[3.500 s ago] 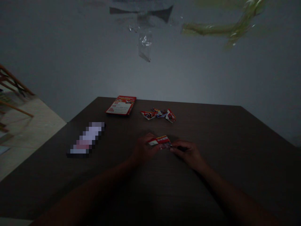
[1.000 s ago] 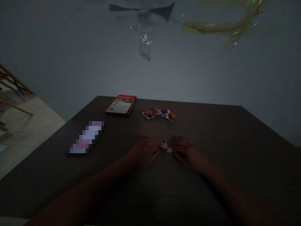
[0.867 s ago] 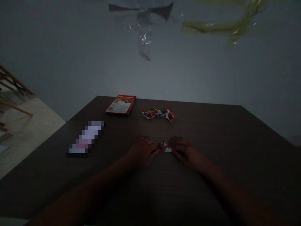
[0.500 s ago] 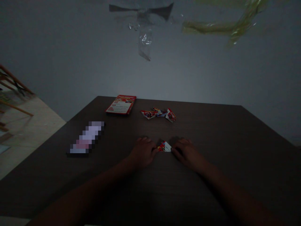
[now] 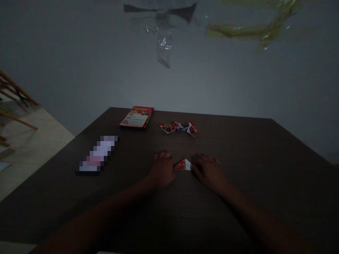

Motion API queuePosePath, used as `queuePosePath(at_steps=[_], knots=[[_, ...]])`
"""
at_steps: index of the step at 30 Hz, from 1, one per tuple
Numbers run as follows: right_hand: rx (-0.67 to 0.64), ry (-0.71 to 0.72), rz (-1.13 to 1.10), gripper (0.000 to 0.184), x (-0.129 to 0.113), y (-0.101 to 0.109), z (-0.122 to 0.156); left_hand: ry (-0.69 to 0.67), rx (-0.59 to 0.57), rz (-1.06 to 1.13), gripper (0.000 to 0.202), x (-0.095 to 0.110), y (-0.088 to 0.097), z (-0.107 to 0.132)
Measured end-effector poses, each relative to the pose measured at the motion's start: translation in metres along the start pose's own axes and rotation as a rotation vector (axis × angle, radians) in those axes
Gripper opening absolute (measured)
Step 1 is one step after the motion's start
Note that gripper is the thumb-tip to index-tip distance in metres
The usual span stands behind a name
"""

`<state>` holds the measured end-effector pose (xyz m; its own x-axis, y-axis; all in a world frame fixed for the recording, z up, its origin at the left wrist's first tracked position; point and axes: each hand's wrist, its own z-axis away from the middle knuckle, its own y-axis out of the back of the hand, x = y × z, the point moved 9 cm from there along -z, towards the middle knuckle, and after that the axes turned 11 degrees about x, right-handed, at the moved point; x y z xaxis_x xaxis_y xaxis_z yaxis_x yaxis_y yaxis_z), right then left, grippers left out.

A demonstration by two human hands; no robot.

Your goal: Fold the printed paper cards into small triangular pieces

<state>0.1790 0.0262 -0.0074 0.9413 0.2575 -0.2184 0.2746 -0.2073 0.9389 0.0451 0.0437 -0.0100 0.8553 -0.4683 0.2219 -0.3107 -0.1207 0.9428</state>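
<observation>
Between my two hands a small piece of folded paper (image 5: 184,164), red printed on one half and white on the other, lies on the dark table (image 5: 169,211). My left hand (image 5: 163,168) has its thumb at the paper's left corner, its fingers curled on the tabletop. At the right corner, my right hand (image 5: 208,171) holds the paper's edge with thumb and fingertips. Farther back, several folded red and white paper pieces (image 5: 178,127) lie in a loose group.
A stack of red and white printed sheets (image 5: 137,117) lies at the table's back left. A phone (image 5: 97,155) with a blurred screen rests at the left. Behind the table stands a grey wall (image 5: 212,77) with strips of tape.
My fingers have shifted slightly at the paper's corners, the right hand a touch inward to the left. The other things stay in place.
</observation>
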Motion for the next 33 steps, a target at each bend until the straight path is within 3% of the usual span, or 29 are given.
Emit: queuePosePath(at_steps=[19,25,33], knots=[[-0.06,-0.044,0.092,0.029,-0.001,-0.004,-0.002,-0.048,-0.01,-0.072,0.031,0.007,0.001,-0.004],[-0.092,-0.056,0.106,0.028,-0.001,-0.006,-0.002,-0.065,0.027,-0.064,0.047,0.008,0.005,-0.005],[-0.072,-0.056,0.095,0.027,-0.002,-0.005,-0.001,-0.02,-0.03,-0.076,0.047,0.003,-0.003,-0.016]])
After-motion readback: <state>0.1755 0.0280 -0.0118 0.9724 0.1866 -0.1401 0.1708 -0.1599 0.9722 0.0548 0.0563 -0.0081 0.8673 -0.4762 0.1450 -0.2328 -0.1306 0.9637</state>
